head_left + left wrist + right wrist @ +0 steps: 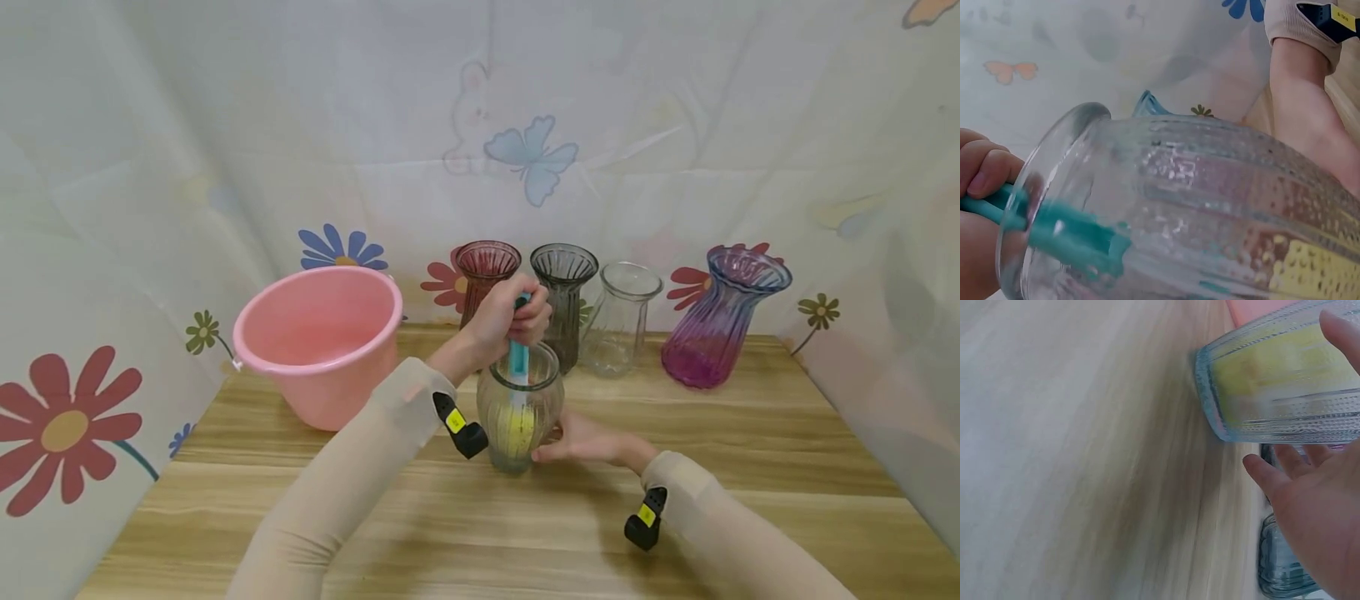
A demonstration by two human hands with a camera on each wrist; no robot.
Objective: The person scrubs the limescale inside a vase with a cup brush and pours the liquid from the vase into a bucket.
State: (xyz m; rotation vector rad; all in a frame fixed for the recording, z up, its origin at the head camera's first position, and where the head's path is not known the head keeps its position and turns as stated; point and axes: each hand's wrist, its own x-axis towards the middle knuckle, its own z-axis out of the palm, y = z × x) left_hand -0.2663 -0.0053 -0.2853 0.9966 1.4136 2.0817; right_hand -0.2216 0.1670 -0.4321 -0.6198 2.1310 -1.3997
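A clear ribbed glass vase (497, 408) stands on the table between the two hands. My left hand (510, 315) is above its mouth, fingers curled round the teal handle (518, 360) of a sponge brush. That handle runs down through the rim, and the yellow sponge head (1310, 269) shows through the glass low inside the vase. At the lower right side of the vase, my right hand (588, 437) holds it, thumb in front and fingers behind. In the right wrist view the base of the vase (1260, 387) is near the tabletop, with the yellow sponge visible through its wall.
To the left is a pink bucket (322, 367). Behind the hands stand a red vase (487, 260), a dark grey vase (564, 279) and a clear vase (615, 333). A blue-and-purple vase (705, 333) is at the right. Patterned sheeting surrounds the wooden table (487, 533).
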